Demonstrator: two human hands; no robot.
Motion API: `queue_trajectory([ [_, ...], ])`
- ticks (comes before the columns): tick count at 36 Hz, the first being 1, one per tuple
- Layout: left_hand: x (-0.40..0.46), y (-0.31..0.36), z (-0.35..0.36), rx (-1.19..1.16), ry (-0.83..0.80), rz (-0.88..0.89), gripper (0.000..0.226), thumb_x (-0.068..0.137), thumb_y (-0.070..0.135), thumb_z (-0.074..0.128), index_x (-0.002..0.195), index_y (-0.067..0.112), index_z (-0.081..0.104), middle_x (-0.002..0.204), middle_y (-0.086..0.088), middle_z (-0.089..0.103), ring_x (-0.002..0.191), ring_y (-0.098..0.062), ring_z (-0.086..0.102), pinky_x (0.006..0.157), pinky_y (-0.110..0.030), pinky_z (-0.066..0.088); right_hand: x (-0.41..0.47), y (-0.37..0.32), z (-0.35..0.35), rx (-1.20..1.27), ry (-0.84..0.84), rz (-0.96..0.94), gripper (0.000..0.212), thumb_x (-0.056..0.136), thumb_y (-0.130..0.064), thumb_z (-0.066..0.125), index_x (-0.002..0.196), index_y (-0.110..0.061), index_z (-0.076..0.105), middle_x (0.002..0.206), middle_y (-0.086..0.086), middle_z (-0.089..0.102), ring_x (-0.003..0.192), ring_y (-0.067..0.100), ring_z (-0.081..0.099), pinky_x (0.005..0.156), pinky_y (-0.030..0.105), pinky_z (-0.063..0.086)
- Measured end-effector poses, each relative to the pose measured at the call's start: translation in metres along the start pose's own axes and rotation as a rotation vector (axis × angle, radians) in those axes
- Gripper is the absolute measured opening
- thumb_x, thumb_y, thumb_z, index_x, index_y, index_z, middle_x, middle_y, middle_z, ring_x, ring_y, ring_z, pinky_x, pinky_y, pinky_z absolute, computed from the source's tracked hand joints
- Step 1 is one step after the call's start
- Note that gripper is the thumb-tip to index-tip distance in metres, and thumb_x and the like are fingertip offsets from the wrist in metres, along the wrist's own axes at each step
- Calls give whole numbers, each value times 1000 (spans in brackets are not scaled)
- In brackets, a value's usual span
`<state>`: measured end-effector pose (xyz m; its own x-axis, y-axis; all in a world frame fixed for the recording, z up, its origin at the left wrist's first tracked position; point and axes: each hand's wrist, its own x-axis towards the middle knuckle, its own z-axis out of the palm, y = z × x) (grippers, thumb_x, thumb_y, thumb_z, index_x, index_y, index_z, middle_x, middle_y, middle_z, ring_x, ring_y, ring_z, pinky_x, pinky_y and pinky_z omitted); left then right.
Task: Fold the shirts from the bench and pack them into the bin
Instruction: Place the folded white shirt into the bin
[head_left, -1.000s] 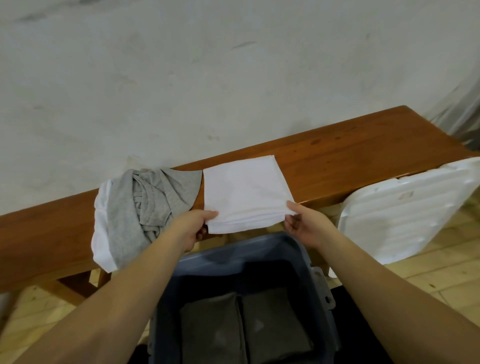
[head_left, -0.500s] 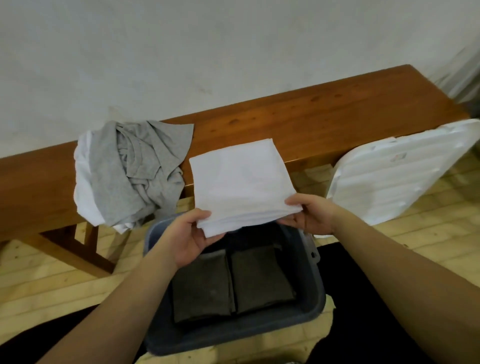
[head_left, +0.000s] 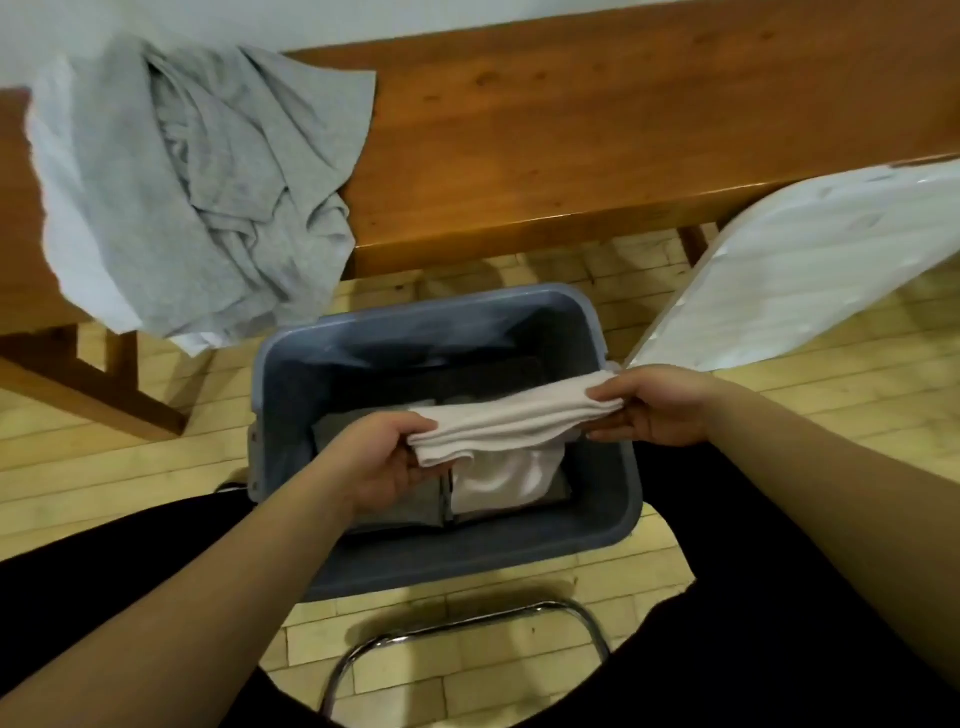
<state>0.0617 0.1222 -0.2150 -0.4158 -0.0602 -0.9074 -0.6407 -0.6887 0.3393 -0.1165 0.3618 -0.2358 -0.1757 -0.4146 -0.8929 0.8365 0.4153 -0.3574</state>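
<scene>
- The blue-grey bin (head_left: 618, 467) stands on the wooden floor (head_left: 78, 467) just in front of the table (head_left: 571, 156), its top open.
- Inside the bin, dark grey folded shirts (head_left: 410, 499) lie flat on the bottom; on the right one rests a white folded piece (head_left: 498, 478), partly hidden.
- The white folded shirt (head_left: 514, 421) is held above the bin's opening, stretched between both hands and sagging a little in the middle.
- The left hand (head_left: 384, 457) grasps the shirt's left end, thumb on top and fingers (head_left: 421, 467) curled under it.
- The right hand (head_left: 660, 405) pinches the shirt's right end near the bin's right rim, fingers clenched around the cloth.
- Both forearms reach forward from the lower edge of the view.
- A crumpled grey shirt (head_left: 208, 182) lies on the table's left part over a white one (head_left: 57, 197), hanging past the front edge.
- A white lid (head_left: 810, 275) leans against the table at the right.
- A chrome chair frame (head_left: 467, 623) shows below the bin.
</scene>
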Motion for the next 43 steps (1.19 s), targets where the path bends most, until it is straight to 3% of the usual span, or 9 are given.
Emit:
queue_trajectory([
  [8,42,-8,-8,-30,56,-186,20,94,-2,41,107,-8,54,84,-25,71,80,-34,68,54,-41,60,53,31,4,-37,189,155,46,90,-1,60,131,-7,41,119,24,63,86,33,74,60,37,60],
  [13,47,11,7,-66,36,-114,13,95,-3,41,98,-4,53,90,-27,69,75,-37,70,49,-35,58,68,22,6,78,218,80,25,91,-6,55,115,-9,50,96,16,71,75,26,74,65,37,57],
  [16,44,25,17,-86,-19,-84,14,96,0,42,94,-4,55,86,-25,72,69,-33,73,55,-31,59,73,20,5,156,167,68,18,92,-12,51,110,-9,56,90,13,72,75,24,73,72,38,54],
  [23,38,55,31,-147,-89,-18,35,97,7,41,126,-7,54,111,-23,70,81,-26,72,59,-26,57,84,34,13,330,21,113,19,91,-17,46,104,-14,59,90,9,66,84,23,67,84,43,51],
  [28,25,61,45,-199,-96,6,26,100,7,38,111,-7,57,93,-21,74,73,-24,73,60,-23,56,94,58,41,462,-47,142,34,73,-21,54,104,-14,64,103,10,68,106,28,61,93,48,45],
  [32,13,60,52,-235,-110,10,24,101,7,38,109,-8,55,93,-23,73,74,-26,74,66,-24,57,98,68,65,566,-93,150,29,80,-25,51,100,-9,65,121,18,62,121,34,53,95,49,40],
  [34,5,59,54,-247,-133,12,25,101,7,37,111,-8,55,95,-23,73,76,-26,74,68,-24,57,100,71,74,635,-119,112,30,84,-27,51,103,-7,64,124,19,60,121,35,52,98,49,39],
  [38,-9,60,56,-272,-176,9,27,101,7,37,115,-9,55,98,-24,72,76,-25,74,68,-24,57,101,71,89,700,-234,-22,32,65,-26,66,93,-14,55,96,11,51,96,27,50,92,40,39],
  [43,-21,61,58,-286,-185,38,29,100,5,39,120,-10,55,100,-24,72,78,-25,74,61,-24,58,104,74,107,828,-237,-148,43,74,-32,47,111,-14,61,120,12,61,124,32,53,103,44,35],
])
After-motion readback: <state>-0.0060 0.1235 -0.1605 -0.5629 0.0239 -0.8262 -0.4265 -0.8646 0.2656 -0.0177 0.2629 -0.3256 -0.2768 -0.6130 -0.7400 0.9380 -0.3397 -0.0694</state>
